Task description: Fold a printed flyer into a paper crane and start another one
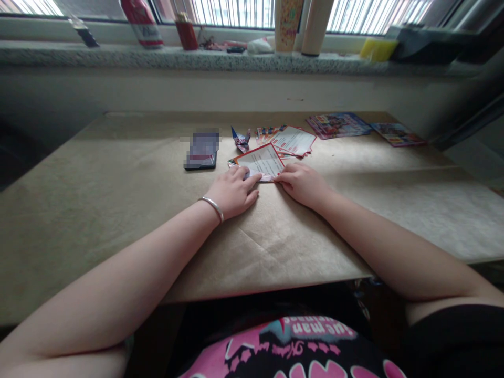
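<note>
A printed paper sheet (263,160), white with red edges, lies on the table before me, its near edge folded over in a narrow strip. My left hand (236,189) rests on the sheet's left part, fingers stretched out and pressing the fold; a silver bangle circles that wrist. At the sheet's right near corner, my right hand (299,181) pinches the paper between thumb and fingers. Just beyond the sheet stands a small folded paper crane (241,140), blue and pinkish. A dark phone (201,151) with a blurred screen lies left of the crane.
Behind the sheet is a fanned pile of printed cards (295,140). Colourful booklets (339,125) lie at the back right, another booklet (397,134) beside them. A granite windowsill (220,62) holds bottles, a red container (186,34) and a yellow object (378,50).
</note>
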Available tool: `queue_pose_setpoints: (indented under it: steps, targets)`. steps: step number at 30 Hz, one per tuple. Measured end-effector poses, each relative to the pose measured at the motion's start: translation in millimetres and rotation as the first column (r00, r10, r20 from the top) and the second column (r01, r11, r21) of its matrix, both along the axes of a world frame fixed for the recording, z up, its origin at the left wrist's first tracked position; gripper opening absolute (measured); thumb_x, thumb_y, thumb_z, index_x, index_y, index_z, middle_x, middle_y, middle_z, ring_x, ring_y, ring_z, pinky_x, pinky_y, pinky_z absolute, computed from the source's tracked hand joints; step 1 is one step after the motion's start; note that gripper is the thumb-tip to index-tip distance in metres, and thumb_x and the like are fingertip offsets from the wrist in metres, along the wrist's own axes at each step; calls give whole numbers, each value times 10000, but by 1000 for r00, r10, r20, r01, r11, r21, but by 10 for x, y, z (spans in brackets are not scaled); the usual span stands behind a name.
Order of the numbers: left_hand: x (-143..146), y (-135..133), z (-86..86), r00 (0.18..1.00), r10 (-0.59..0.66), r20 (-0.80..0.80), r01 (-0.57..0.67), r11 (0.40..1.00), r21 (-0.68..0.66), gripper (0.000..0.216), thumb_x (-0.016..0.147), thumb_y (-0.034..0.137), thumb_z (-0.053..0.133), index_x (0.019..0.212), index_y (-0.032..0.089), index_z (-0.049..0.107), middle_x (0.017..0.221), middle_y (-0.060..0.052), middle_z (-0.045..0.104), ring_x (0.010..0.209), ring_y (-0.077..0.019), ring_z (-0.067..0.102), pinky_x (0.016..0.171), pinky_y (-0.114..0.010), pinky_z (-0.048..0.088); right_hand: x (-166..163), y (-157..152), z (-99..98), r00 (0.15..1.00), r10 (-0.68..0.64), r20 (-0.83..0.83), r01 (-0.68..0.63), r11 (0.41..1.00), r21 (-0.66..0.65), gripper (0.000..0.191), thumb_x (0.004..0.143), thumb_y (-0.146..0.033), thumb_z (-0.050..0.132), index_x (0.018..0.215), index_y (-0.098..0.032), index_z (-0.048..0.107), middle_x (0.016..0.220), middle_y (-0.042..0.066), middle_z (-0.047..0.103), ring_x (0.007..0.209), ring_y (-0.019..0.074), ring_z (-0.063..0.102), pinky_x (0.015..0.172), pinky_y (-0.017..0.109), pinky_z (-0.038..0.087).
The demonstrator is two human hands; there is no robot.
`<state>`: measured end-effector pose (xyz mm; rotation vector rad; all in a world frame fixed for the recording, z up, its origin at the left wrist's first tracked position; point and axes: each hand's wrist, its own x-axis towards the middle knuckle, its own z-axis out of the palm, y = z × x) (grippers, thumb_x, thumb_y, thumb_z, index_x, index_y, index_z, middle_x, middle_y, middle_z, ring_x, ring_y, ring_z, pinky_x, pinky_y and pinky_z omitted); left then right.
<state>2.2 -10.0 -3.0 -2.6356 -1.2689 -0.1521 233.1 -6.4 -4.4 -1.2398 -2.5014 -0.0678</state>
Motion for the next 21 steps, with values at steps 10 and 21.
queue_pose_setpoints:
  steps: [10, 21]
  targets:
    - [65, 15, 17, 994, -89, 65, 95, 992, -86, 551, 953, 472, 411, 1372, 128, 511, 1253, -159, 560, 1175, -303, 492, 1047, -434, 408, 11, -17, 6, 999, -37, 36, 38, 999, -8, 308, 942, -204, 473, 1044, -205, 763, 971, 93, 686, 911, 209, 591, 808, 318, 437]
    - [98, -10, 37, 996, -87, 26, 88, 995, -45, 514, 955, 477, 412, 1394, 228, 510, 1332, -127, 529, 1144, -300, 502, 1012, -436, 398, 61, -22, 78, 996, -82, 37, 83, 996, -32, 265, 896, -185, 525, 971, -206, 779, 916, 76, 700, 856, 199, 612, 778, 311, 437]
